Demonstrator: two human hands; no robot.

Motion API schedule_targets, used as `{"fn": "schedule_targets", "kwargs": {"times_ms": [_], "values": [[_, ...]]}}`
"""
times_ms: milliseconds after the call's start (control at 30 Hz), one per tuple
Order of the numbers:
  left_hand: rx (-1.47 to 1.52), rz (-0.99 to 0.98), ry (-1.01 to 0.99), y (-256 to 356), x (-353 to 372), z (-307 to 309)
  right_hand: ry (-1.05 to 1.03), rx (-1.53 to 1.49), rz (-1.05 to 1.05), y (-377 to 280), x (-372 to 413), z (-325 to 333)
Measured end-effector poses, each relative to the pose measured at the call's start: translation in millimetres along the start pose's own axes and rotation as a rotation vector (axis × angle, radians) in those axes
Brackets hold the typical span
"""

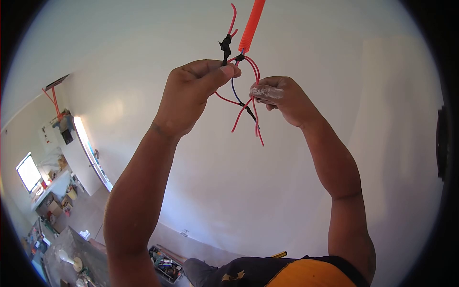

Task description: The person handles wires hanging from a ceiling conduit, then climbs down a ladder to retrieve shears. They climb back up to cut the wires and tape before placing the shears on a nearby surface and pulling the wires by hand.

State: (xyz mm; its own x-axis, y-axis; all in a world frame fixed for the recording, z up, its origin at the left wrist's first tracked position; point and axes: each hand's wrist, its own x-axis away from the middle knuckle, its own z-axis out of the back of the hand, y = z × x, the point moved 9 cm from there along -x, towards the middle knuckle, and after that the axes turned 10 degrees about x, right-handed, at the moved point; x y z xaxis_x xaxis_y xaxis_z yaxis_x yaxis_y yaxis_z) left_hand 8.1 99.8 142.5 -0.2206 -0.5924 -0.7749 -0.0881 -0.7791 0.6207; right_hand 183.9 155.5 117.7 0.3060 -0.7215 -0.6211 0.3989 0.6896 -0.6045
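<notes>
An orange corrugated conduit hangs down from the white ceiling, with red wires and a blue wire coming out of its end. My left hand is raised and pinches a red wire joint wrapped in black tape between thumb and fingers. My right hand is raised beside it and grips the red wires where they loop down. Another black taped joint hangs between the two hands. Loose red ends dangle below my right hand.
The white ceiling fills most of the view. At far left are a doorway, a window, another red conduit on the wall and a cluttered bench. Tools lie in a box on the floor below.
</notes>
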Motion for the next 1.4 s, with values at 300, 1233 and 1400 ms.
{"fn": "schedule_targets", "kwargs": {"times_ms": [300, 1233, 1400], "values": [[0.172, -0.035, 0.086, -5, 1, 19, -0.086, 0.093, 0.001, 13, -12, 2], [0.307, 0.227, 0.035, -12, -19, 22, 0.241, 0.658, 0.499, -25, -20, 27], [0.262, 0.221, 0.064, -25, -20, 13, 0.275, 0.553, 0.432, -11, -20, 31]]}}
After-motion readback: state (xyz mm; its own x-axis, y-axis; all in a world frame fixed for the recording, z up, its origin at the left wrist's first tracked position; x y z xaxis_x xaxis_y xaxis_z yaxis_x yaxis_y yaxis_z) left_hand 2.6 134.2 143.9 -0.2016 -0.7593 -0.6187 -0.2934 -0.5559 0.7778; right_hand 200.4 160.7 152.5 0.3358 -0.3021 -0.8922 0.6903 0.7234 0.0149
